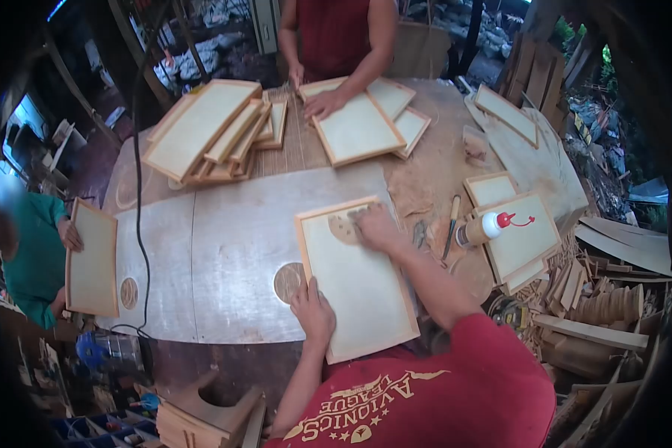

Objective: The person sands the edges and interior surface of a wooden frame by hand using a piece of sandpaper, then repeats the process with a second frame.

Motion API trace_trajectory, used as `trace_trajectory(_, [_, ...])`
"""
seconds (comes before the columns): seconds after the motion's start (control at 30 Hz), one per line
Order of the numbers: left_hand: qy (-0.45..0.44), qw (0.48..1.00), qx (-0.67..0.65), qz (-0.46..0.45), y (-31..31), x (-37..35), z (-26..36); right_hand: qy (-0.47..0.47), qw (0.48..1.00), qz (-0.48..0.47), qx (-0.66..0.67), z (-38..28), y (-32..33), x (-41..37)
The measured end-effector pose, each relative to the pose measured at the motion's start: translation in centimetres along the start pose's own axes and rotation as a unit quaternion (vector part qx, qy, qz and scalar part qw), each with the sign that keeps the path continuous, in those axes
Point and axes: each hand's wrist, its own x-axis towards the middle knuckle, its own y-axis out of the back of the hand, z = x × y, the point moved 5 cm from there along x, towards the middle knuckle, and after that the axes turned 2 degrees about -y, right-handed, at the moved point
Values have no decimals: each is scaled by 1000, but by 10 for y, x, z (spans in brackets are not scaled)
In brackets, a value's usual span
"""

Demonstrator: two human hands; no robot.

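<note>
A wood-framed panel (362,291) with a pale face lies at a slant in front of me, over the near edge of the metal-topped table. My left hand (313,310) grips its left edge, fingers on the frame and face. Near the panel's top right corner, my right hand (378,229) pinches a round brown sanding disc (343,228) with small holes, flat against the surface. Part of the disc is hidden by my fingers. Beside the panel's left edge, a round brown disc (287,282) rests on the metal sheet.
Across the table, a person in maroon (336,37) handles framed panels (358,127). Another in green (33,246) holds a panel (93,257) at left. Stacked panels (205,127), a glue bottle (479,230), a brush (451,226) and a black cable (139,187) are around; wood scraps (593,328) lie right.
</note>
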Motion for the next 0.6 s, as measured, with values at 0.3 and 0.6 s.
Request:
trace_trajectory(0.3, [-73,995,-41,61,2,-6,-1,-114,979,137,99,-51,-17,-60])
trace_trajectory(0.6, [22,959,-282,32,35,-14,8,-20,809,24,586,-78,-14,-83])
